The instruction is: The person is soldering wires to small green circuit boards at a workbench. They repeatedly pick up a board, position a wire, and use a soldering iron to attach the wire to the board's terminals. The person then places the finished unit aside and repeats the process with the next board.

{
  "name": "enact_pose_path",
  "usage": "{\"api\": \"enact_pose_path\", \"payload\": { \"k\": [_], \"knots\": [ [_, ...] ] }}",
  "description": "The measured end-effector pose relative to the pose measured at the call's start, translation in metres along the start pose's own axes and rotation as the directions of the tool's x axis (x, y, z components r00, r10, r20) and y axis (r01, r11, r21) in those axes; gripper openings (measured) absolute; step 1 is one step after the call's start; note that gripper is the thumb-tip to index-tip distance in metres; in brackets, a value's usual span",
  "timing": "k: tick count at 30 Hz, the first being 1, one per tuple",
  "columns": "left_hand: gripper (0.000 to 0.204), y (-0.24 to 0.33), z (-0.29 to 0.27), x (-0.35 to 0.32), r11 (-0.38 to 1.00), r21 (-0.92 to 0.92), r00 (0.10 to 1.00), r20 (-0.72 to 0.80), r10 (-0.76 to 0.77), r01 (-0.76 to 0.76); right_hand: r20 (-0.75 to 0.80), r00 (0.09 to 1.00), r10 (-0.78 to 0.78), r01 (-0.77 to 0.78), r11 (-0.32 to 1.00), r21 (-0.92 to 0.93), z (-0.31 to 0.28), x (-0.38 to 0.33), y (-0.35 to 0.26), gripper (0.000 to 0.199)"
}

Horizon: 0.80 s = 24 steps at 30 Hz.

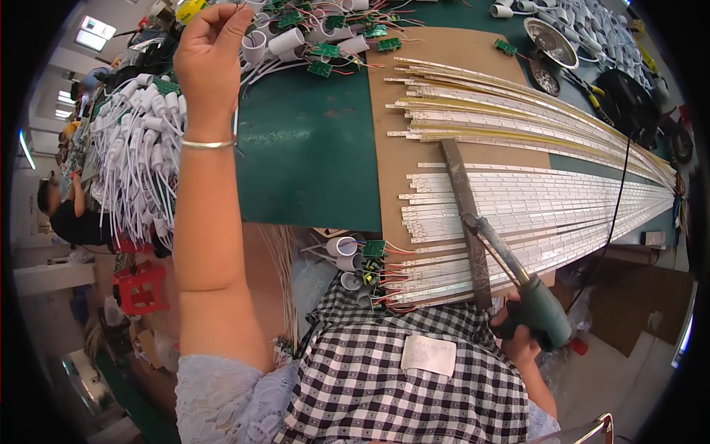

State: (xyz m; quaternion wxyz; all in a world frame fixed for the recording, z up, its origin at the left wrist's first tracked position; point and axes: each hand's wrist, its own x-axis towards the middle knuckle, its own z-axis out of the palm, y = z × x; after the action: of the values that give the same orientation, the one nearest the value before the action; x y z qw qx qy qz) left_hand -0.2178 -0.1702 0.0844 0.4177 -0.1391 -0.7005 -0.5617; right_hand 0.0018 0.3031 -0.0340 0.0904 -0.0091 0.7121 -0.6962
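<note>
My left hand [211, 63] is raised at the far left of the green work mat [303, 163], its thumb and fingertips pinched together. What they hold, beside a pile of white tube caps and small green circuit boards [325, 50], is too small to make out. My right hand [520, 340] grips the green handle of a soldering iron [546, 311], low on the right. Its metal shaft slants up to the left, with the tip by a dark flat metal bar [462, 189]. That bar lies across the white LED strips [518, 196]. Several strips near me have boards [375, 249] at their left ends.
More LED strips [473, 118] fan over a brown board [436, 48]. White caps with cables [144, 133] are heaped at left. A metal bowl [551, 43] and pliers [592, 92] lie at far right. A black cord [621, 200] crosses the strips. Another person [70, 211] sits at left.
</note>
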Motion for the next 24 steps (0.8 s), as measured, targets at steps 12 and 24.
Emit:
{"api": "enact_pose_path", "payload": {
  "k": [12, 24],
  "knots": [
    [0.021, 0.096, 0.074, -0.181, 0.910, 0.375, 0.678, 0.717, -0.163, -0.176, 0.030, 1.000, -0.002, 0.004, 0.998, -0.061, 0.003, 0.009, -0.020, 0.045],
    [0.024, 0.108, 0.069, -0.193, 0.796, 0.521, 0.697, 0.693, -0.184, -0.307, 0.255, 0.967, -0.023, 0.037, 0.998, -0.052, -0.004, 0.014, -0.021, 0.040]
  ]
}}
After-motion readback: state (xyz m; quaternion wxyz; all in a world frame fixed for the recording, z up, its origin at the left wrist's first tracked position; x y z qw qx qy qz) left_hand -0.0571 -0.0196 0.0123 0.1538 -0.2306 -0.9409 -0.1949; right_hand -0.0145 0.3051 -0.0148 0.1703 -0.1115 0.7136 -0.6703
